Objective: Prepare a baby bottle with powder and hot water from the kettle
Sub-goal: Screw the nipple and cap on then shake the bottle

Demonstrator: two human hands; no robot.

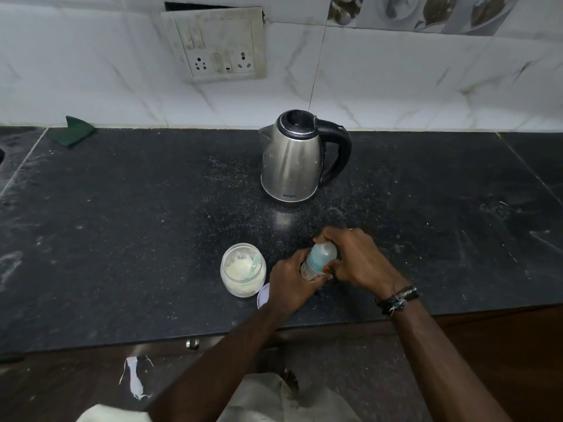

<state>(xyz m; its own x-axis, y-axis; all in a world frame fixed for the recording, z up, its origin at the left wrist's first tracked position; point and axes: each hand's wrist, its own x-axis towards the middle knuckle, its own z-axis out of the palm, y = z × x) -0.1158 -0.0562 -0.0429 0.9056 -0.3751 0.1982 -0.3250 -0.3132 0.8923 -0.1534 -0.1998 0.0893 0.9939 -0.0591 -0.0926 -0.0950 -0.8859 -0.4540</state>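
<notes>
A small baby bottle (319,259) with a pale blue cap stands near the front of the black counter (122,223). My left hand (289,283) wraps its lower body. My right hand (358,258) closes over its cap from the right. Just left of the bottle an open glass jar (242,269) holds white powder with a pale green scoop inside. The jar's pale lid (262,296) lies on the counter, partly hidden under my left hand. The steel kettle (297,159) with a black handle stands further back, lid shut, spout to the left.
A green cloth (71,130) lies at the back left by the tiled wall. A wall socket plate (217,45) sits above the counter. The counter's front edge runs just below my wrists, with a cupboard knob (192,344) underneath.
</notes>
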